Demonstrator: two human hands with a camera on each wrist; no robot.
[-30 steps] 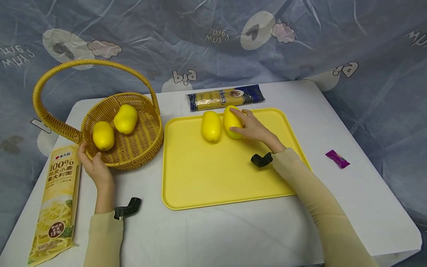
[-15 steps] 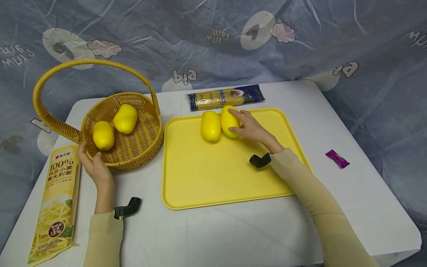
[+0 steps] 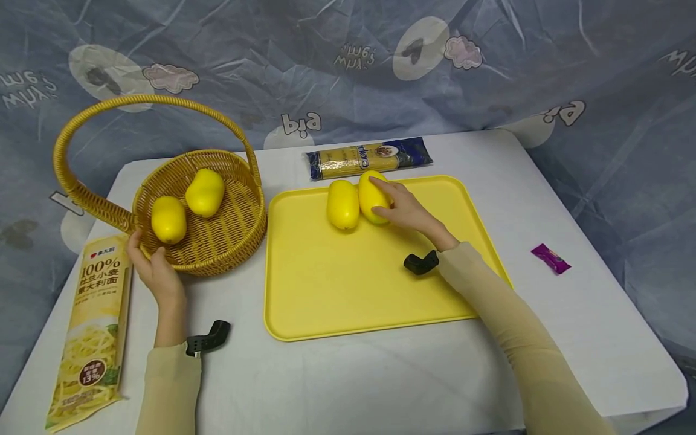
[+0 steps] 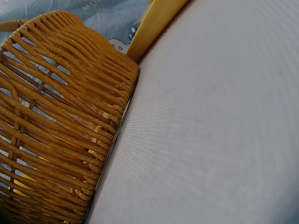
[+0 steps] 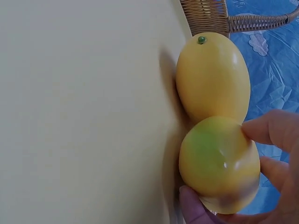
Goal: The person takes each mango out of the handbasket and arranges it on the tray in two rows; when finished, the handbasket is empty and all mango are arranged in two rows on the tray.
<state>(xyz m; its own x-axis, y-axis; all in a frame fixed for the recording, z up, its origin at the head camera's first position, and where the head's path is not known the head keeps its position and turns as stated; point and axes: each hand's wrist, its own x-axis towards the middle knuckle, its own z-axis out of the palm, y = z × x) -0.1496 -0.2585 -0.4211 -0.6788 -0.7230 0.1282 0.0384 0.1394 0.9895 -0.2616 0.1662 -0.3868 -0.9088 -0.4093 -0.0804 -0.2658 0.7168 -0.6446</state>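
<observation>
My right hand (image 3: pixel 409 210) grips a yellow mango (image 3: pixel 371 197) near the far edge of the yellow tray (image 3: pixel 348 290). In the right wrist view this mango (image 5: pixel 212 158) shows a green blush, with thumb and fingers spread around its sides. It lies against a second mango (image 5: pixel 212 77), which has a small green stem spot. On the left, my left hand (image 3: pixel 157 275) holds the near left rim of a wicker basket (image 3: pixel 234 257). Two more yellow fruits sit inside it, a smooth oval one (image 3: pixel 168 220) and a lumpier one (image 3: pixel 205 193). The left wrist view shows the basket's woven side (image 4: pixel 65 112), with the hand hidden.
A long pasta packet (image 3: pixel 89 332) lies left of the left forearm. Behind the tray is a blue and yellow spaghetti packet (image 3: pixel 370 158). A purple wrapped sweet (image 3: pixel 551 258) lies on the white table (image 3: pixel 592 326) to the right. The basket's tall handle (image 3: pixel 157 99) arches up.
My right hand has shifted slightly left with its mango, closing the gap to the mango beside it. The left hand and the basket have stayed in place.
</observation>
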